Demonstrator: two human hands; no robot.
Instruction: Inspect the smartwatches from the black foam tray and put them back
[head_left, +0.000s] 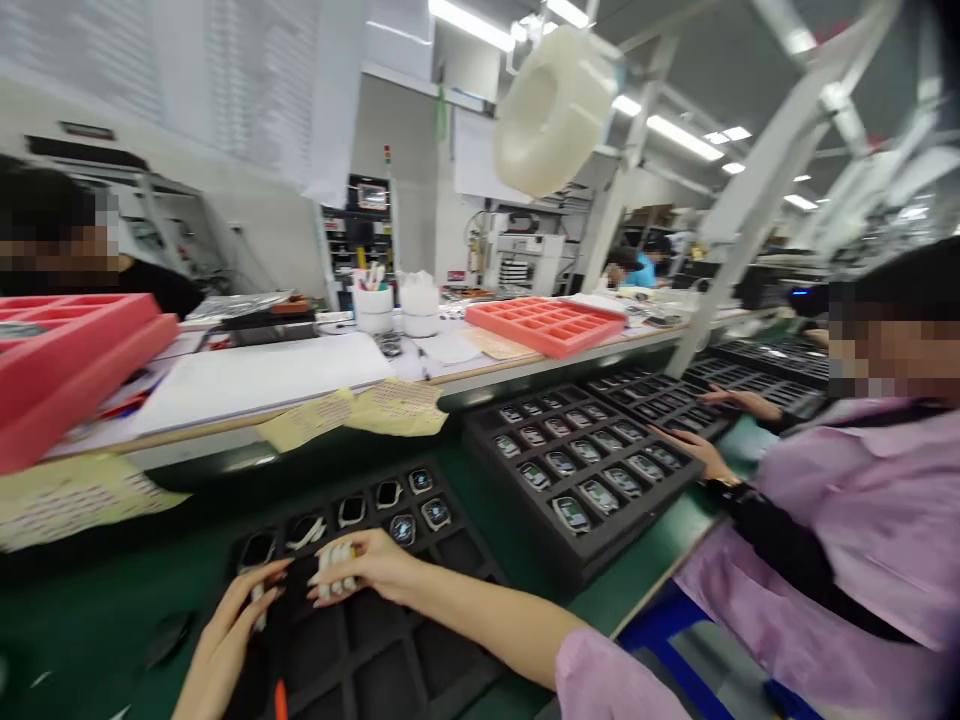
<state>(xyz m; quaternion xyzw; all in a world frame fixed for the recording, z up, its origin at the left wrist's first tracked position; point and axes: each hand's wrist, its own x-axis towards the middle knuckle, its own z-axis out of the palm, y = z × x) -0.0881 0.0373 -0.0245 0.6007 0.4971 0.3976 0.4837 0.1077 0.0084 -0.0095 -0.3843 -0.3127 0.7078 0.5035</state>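
Observation:
A black foam tray [345, 655] with square compartments lies in front of me; several watch cases [403, 528] sit in its far rows. My right hand [367, 568], with white finger covers, reaches over the tray from the right, fingers bent together beside a tilted watch [306, 532]; whether it grips anything is hidden. At the tray's left edge is my left hand [238, 612], its thumb and fingers bent close by a dark watch [257, 549]; what lies between them cannot be made out. An orange-tipped tool [281, 700] shows below it.
Another black foam tray [517, 515] full of watch cases stands to the right, beside a person in pink [840, 500] whose hands touch the trays. A raised shelf holds red foam trays [555, 322], papers and white cups [373, 308]. A dark piece [169, 638] lies left.

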